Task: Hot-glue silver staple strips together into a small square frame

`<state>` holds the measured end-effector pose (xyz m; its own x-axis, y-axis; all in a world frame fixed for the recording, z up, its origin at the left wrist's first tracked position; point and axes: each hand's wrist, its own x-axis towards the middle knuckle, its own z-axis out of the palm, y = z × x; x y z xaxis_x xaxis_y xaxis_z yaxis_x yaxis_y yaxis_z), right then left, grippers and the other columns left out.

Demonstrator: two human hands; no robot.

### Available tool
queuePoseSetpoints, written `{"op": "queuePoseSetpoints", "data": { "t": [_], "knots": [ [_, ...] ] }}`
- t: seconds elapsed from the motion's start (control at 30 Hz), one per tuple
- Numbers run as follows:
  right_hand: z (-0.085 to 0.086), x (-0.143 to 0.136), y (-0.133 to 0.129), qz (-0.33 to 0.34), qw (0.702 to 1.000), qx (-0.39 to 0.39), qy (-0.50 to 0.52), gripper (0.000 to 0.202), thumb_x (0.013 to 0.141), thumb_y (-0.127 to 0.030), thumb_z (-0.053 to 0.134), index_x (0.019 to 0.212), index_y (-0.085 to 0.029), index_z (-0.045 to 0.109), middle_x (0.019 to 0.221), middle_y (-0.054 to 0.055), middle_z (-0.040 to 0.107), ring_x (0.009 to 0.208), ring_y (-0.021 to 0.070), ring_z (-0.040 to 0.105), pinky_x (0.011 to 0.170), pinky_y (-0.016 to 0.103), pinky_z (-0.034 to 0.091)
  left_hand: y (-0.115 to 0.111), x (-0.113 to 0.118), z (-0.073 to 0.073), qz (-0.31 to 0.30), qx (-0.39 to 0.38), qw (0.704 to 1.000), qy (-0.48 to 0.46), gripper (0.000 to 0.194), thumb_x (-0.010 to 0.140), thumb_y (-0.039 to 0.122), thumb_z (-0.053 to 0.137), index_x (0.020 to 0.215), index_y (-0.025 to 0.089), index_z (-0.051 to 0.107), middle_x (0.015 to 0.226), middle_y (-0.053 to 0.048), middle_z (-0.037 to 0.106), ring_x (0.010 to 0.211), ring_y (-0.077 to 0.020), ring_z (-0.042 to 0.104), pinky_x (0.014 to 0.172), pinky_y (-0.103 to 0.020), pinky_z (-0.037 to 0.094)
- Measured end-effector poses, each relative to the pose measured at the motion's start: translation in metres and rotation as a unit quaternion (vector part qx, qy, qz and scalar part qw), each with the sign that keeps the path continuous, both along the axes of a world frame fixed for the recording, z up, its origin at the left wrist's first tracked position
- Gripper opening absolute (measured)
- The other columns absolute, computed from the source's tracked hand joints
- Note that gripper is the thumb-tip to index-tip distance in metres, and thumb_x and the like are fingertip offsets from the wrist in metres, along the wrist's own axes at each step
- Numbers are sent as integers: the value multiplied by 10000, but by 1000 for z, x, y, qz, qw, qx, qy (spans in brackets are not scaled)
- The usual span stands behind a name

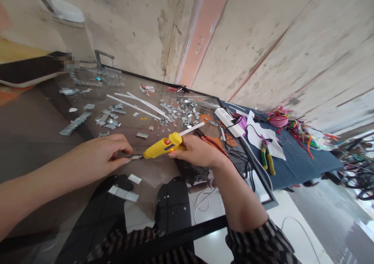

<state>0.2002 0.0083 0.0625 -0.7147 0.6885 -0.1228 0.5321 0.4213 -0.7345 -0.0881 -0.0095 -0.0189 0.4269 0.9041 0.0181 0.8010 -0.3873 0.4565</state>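
My right hand [198, 150] grips a yellow hot glue gun [157, 148] with a lit orange light and a white glue stick [191, 128] poking out of its back. The gun's nozzle points left. My left hand [112, 151] pinches a small flat silvery piece [136, 156] between thumb and fingers. Its free end lies right by the nozzle; whether they touch I cannot tell. Just beyond, a single silvery strip [142, 135] rests on the glass tabletop [163, 170]. Pale flat pieces [124, 194] lie nearer to me.
Heaps of silvery scraps [184, 112] and long white glue sticks [137, 107] lie farther back. Red-handled pliers [214, 144] are beside my right wrist. At right are a white power strip [229, 121], black cables [247, 158] and green-handled pliers [267, 159]. A wall [131, 34] stands behind.
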Motion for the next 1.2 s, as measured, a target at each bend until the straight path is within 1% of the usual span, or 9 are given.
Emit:
{"op": "queuePoseSetpoints", "data": {
  "t": [0.17, 0.43, 0.57, 0.67, 0.73, 0.83, 0.9, 1.03, 1.2],
  "knots": [
    [-1, -1, 1, 2, 1000, -4, 7, 212, 852, -234, 636, 1020, -106, 656, 992, 74, 707, 882, 191, 642, 843, 299, 488, 0, 0, -3, -5, 8, 1000, -4, 247, 798, 405, 503, 870, 246, 678, 865, -14, 617, 664, -170, 564, 657, -307, 431],
    [-3, 1, 2, -26, 999, -17, 29, 214, 846, -254, 630, 1018, -126, 645, 987, 63, 704, 889, 197, 645, 849, 316, 498, 0, 0, -1, -5, -1, 1000, -1, 233, 790, 393, 502, 859, 254, 675, 874, -12, 618, 669, -166, 573, 665, -311, 433],
    [-5, 3, 4, -38, 996, -61, 60, 216, 830, -254, 643, 1018, -147, 631, 1025, 58, 697, 930, 193, 646, 862, 306, 503, 0, 0, -1, -3, -2, 1000, 0, 243, 790, 401, 495, 860, 251, 673, 895, -16, 623, 658, -160, 568, 659, -308, 429],
    [-6, 4, 6, -50, 990, -104, 82, 205, 820, -250, 655, 989, -141, 620, 985, 51, 690, 880, 164, 645, 832, 278, 506, 0, -1, -2, -3, -4, 1000, 0, 247, 787, 405, 497, 868, 256, 677, 906, -15, 628, 661, -158, 574, 665, -306, 433],
    [-6, 5, 8, -78, 984, -124, 99, 213, 810, -264, 677, 970, -145, 601, 909, 31, 681, 782, 131, 634, 758, 248, 513, 0, -1, -3, -3, -4, 1000, -1, 252, 788, 411, 499, 875, 258, 679, 912, -15, 629, 658, -159, 577, 665, -309, 436],
    [-3, 12, 9, -138, 971, -148, 128, 286, 786, -312, 719, 968, -163, 555, 802, -2, 656, 610, 89, 585, 577, 203, 494, 0, -3, -4, -4, -4, 1000, -4, 256, 789, 422, 501, 867, 258, 681, 910, -18, 629, 656, -163, 578, 657, -311, 438],
    [-1, 20, 12, -167, 961, -161, 154, 331, 765, -325, 743, 976, -170, 540, 773, -10, 649, 555, 77, 565, 515, 190, 479, 0, -3, -4, -4, -2, 1000, -7, 264, 785, 431, 493, 860, 262, 681, 904, -20, 629, 659, -168, 577, 656, -314, 441],
    [3, 43, 21, -228, 945, -142, 186, 348, 710, -303, 778, 946, -172, 557, 744, -14, 651, 542, 78, 563, 501, 193, 483, 2, -2, -3, -4, -1, 1000, -11, 292, 772, 465, 476, 850, 271, 680, 903, -24, 635, 653, -174, 574, 653, -326, 449],
    [2, 71, 35, -315, 935, -68, 147, 334, 676, -317, 776, 926, -140, 642, 781, 13, 683, 595, 98, 584, 528, 197, 436, 4, -2, -2, -4, -7, 1000, -10, 311, 752, 491, 474, 835, 282, 688, 886, -21, 646, 657, -186, 577, 668, -338, 460]
  ]
}}
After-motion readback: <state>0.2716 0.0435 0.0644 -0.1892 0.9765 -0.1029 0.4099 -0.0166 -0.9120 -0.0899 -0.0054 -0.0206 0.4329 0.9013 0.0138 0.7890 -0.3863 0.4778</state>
